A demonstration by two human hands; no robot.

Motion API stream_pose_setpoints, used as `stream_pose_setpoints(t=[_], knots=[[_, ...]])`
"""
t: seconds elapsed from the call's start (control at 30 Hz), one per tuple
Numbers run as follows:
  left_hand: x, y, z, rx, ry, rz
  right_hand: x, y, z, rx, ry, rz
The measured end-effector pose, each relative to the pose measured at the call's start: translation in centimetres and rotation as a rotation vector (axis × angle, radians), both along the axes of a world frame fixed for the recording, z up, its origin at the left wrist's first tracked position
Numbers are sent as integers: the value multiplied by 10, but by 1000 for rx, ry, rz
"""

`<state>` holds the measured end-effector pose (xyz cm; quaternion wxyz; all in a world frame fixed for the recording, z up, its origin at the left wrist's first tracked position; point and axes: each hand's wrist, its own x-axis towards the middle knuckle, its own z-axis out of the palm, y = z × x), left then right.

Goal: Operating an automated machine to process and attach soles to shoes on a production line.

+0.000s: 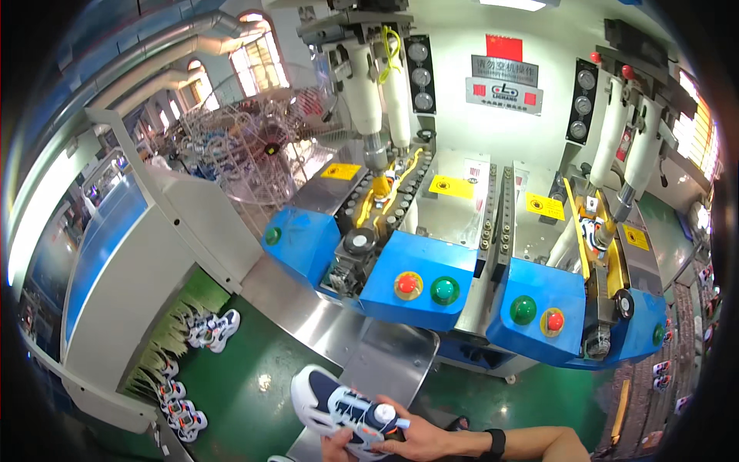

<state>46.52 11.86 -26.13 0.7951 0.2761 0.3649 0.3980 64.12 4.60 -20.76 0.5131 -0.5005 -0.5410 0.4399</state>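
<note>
A white, navy and pale-blue sneaker (314,394) is held low in front of me, its toe pointing up and to the left. My left hand (336,446) grips its side from below, fingers closed against the sole edge. At the ankle opening, my right hand (423,440) is closed round the heel end, with the thumb and fingers on either side. A round white piece (384,414) shows in the collar. Part of another white shoe (281,459) peeks in at the bottom edge.
Ahead stands a blue and white pressing machine (419,281) with red and green buttons; a shoe (593,231) sits clamped in its right station. Left, a grey machine with a bristle curtain (158,339) has several sneakers (181,408) beside it. A metal shelf (389,358) lies between.
</note>
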Motion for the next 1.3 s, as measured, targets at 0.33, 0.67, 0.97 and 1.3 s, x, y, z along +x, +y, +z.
stream_pose_setpoints(t=[0.33,0.67,0.97,1.3], knots=[[47,57,-21,157,104,-195,48,40,2,-216,243,-149],[-9,-2,-126,32,1324,413,55,33,22,-318,544,-189],[-97,-33,-147,12,1195,770,47,29,39,-441,406,153],[-56,-22,-49,595,1552,688,101,12,43,-332,562,59]])
